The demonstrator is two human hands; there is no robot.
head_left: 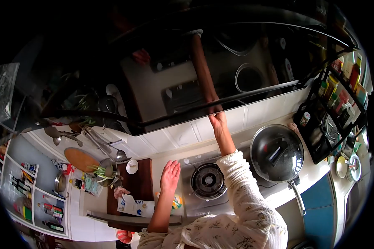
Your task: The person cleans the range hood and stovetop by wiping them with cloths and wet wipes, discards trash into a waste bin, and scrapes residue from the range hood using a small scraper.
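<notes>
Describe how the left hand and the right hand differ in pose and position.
The left hand is open with fingers extended; the right hand's fingers are too unclear to read.
The left hand is beside the burner, while the right hand reaches farther forward, to the glossy black panel's lower edge.
Both hands are bare.

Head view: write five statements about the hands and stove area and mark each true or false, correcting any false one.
1. The left hand is open and empty. True.
2. The right hand grips the pan's handle. False: it is raised to the lower edge of the black range hood.
3. A lid covers the pan. True.
4. A pot stands on the burner between the arms. False: that burner is bare.
5. The round wooden board is right of the pan. False: it is far to the left.
</notes>
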